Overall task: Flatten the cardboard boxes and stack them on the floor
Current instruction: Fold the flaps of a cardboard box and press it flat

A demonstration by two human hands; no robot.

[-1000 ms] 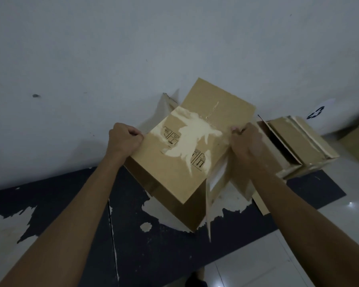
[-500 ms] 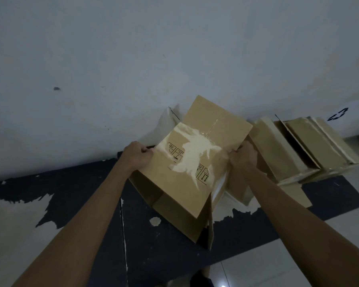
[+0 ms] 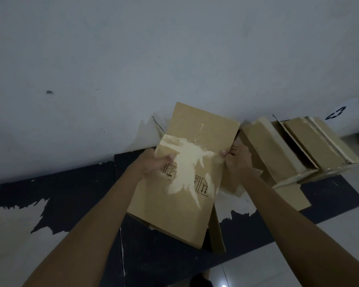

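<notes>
I hold a brown cardboard box (image 3: pixel 187 212) in front of me, above the floor near the wall. Its top face has a torn pale patch and printed handling symbols. My left hand (image 3: pixel 153 162) grips its left edge, thumb on the top face. My right hand (image 3: pixel 236 160) grips its right edge. The box looks partly collapsed, with a loose flap (image 3: pixel 217 233) hanging at its lower right. Other cardboard boxes (image 3: pixel 294 150) lie on the floor to the right, against the wall.
A white wall (image 3: pixel 174 59) fills the upper view. Its base is dark with peeling paint (image 3: pixel 71 195). Pale floor tiles (image 3: pixel 298 255) show at the lower right. A recycling symbol (image 3: pixel 336 113) sits on the wall at far right.
The box has flattened further and swung more lengthwise toward me. My left hand has shifted from the corner onto the top face; both hands sit closer together.
</notes>
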